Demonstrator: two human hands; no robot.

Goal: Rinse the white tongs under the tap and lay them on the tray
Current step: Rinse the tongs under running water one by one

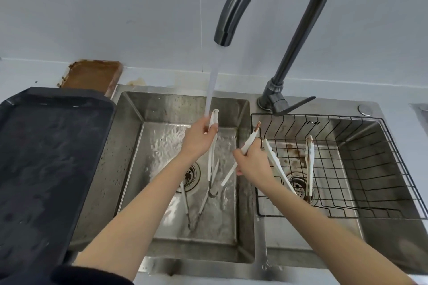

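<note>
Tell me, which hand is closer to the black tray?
Left. The left hand holds white tongs under the tap water over the left basin, beside the black tray. The right hand is farther away, by the wire basket.

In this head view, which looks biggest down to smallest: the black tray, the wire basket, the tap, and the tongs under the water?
1. Black tray, though it sits nearest the camera, which inflates it.
2. Wire basket.
3. Tap: tall but thin, so its place below the basket is unsure.
4. Tongs, clearly smallest.
</note>
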